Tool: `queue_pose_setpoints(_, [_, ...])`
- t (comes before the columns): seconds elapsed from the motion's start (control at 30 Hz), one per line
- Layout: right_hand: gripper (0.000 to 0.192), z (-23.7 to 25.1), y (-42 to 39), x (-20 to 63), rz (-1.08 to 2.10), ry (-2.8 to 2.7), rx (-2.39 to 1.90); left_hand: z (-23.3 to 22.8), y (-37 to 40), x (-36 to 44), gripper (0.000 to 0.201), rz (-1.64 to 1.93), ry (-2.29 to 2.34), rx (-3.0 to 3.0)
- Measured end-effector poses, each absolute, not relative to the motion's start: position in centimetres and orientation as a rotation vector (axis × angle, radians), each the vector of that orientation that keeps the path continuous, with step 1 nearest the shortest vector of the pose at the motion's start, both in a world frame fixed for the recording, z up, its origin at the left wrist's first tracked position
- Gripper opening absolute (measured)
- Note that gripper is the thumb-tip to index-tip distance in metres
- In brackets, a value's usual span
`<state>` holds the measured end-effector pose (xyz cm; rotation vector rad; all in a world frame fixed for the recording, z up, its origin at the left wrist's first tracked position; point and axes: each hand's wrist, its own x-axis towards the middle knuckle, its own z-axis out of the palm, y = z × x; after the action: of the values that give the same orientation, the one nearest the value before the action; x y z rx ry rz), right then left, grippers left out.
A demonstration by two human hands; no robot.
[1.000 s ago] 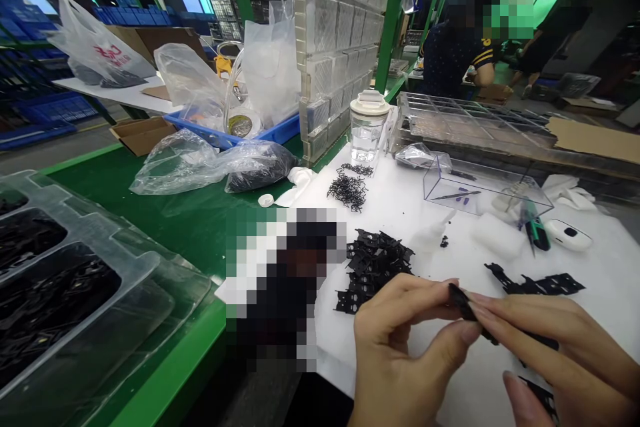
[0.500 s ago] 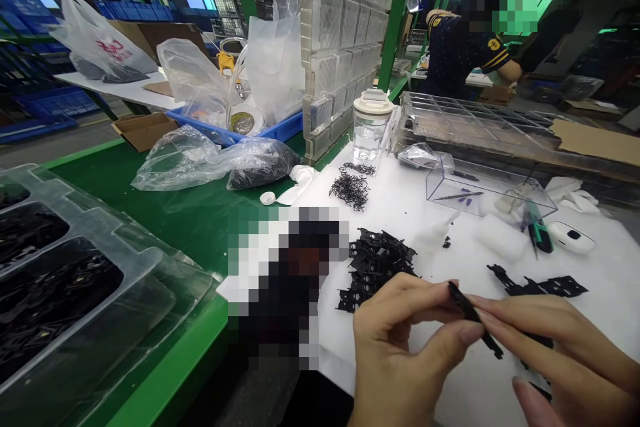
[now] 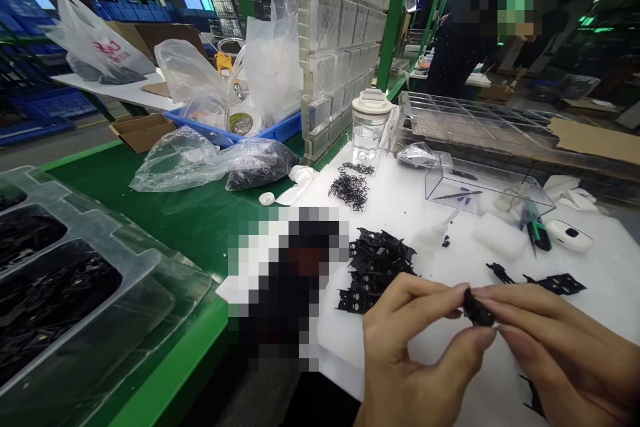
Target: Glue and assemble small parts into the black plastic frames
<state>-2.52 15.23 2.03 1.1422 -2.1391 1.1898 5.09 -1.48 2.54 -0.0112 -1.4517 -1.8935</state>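
Fingers of the left hand (image 3: 420, 353) and right hand (image 3: 560, 340) are pinched on the black part (image 3: 477, 311), held above the white table (image 3: 440, 263). Its outline is unclear. Uneven pressure may bend it; a loosened pinch may drop it near the black plate pile (image 3: 377, 267).

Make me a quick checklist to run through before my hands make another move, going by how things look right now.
1. Left hand on the black part: ok, pinching it.
2. Right hand on the same part: ok, gripping its other side.
3. Part free of damage: cannot tell, the hands cover some of it.
4. Pile of black plates neatly stacked: not ok, they lie jumbled.
5. Lid on the cup: ok, it sits on top.
6. Green-and-black tool apart from both hands: ok, it lies beyond them.
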Motion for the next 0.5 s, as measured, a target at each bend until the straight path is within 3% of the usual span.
queue_pose_setpoints(0.1, [0.044, 1.47, 15.94, -2.82, 1.069, -2.11, 1.285, 2.61, -1.53, 5.13, 0.038, -1.889, -1.458, -0.021])
queue_pose_setpoints(0.5, [0.054, 1.41, 15.57, -2.68, 1.007, -2.037, 1.329, 2.28, -1.55, 5.13, 0.035, -1.891, -1.453, -0.01])
